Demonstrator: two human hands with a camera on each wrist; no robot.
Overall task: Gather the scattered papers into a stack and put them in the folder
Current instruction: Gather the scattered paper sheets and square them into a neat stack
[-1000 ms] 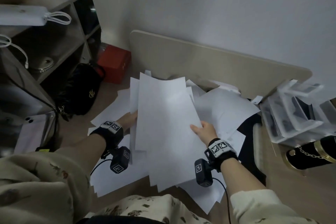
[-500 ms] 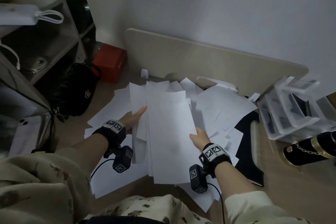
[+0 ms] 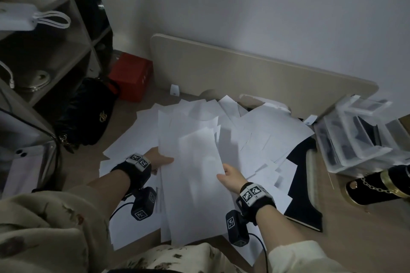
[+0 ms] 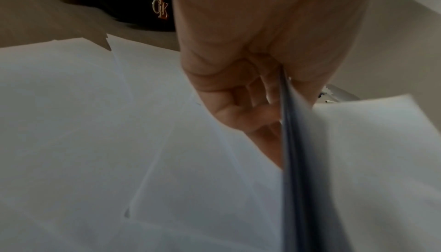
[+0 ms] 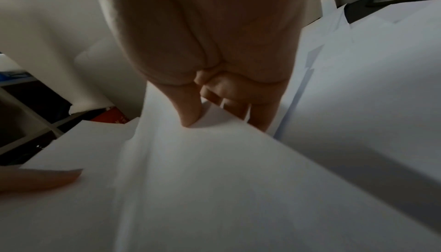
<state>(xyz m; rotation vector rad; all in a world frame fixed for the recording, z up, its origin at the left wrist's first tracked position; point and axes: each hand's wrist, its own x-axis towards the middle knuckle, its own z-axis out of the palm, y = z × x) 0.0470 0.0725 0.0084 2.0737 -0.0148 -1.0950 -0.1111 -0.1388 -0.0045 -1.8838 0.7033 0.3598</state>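
Note:
A stack of white papers (image 3: 195, 179) is held in front of me over the floor, tilted and uneven at its edges. My left hand (image 3: 158, 159) grips its left edge; in the left wrist view the left hand (image 4: 250, 95) has its thumb on one side of the sheets (image 4: 293, 142) and its fingers on the other. My right hand (image 3: 229, 176) pinches the right edge; in the right wrist view the right hand (image 5: 210, 105) has its thumb on top of the stack (image 5: 214, 180) and fingers beneath. More loose sheets (image 3: 266, 131) lie scattered behind. A black folder (image 3: 304, 186) lies at the right, partly under papers.
A black handbag (image 3: 86, 113) and a red box (image 3: 131, 75) sit at the left by a shelf unit (image 3: 55, 35). A beige board (image 3: 244, 73) leans on the wall. Clear plastic trays (image 3: 359, 131) and a black and gold item (image 3: 377, 184) stand at the right.
The stack has come down from a raised, upright hold to a lower, flatter one near my lap. Both hands stayed on its edges and moved down and closer together.

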